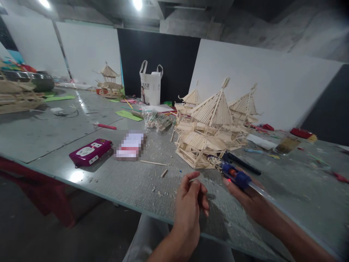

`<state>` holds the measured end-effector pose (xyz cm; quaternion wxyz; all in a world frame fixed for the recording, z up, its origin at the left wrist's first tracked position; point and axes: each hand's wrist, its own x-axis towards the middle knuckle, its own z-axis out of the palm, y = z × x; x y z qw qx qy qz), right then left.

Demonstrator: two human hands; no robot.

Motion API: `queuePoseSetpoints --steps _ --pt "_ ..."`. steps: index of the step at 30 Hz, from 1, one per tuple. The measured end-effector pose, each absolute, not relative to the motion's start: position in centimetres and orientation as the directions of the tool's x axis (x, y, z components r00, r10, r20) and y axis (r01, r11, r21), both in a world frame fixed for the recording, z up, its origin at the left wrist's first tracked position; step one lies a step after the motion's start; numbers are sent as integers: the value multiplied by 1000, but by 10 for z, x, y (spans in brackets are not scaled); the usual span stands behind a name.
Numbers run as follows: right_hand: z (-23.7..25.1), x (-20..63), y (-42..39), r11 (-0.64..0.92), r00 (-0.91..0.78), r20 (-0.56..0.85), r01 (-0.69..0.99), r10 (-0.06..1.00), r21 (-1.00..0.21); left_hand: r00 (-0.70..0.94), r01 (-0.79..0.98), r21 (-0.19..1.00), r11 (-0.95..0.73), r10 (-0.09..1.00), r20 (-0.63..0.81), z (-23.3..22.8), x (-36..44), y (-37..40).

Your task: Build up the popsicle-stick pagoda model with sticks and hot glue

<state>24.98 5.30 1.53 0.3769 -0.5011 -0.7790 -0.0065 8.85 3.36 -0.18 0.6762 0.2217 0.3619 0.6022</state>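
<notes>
My right hand (245, 196) is wrapped round a blue hot glue gun (235, 175) with a clear glue stick coming out of its back. A small red light glows on the gun. Its glue-crusted nozzle meets the lower edge of a model pavilion (203, 142) built of thin wooden sticks; whether it touches cannot be made out. In front of the model, my left hand (191, 198) hovers near the table edge, fingers loosely curled and apart, with nothing visible in it. Short wooden sticks (154, 162) lie to its left.
Left of the model are a phone (131, 146), a purple power strip (91, 152) and a red pen (105, 126). A plastic bag of sticks (158, 120) and a white carrier bag (151, 87) stand behind. A red-lidded jar (289, 142) is at right; another model (109, 80) sits far back.
</notes>
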Motion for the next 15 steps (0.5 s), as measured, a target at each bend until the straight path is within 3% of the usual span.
queuePoseSetpoints --steps 7,15 --pt "8 251 53 449 -153 553 770 819 -452 30 -676 719 160 981 -190 -4 87 32" --pt "9 255 49 450 -148 565 775 812 -443 88 -708 660 251 959 -270 4 91 44"
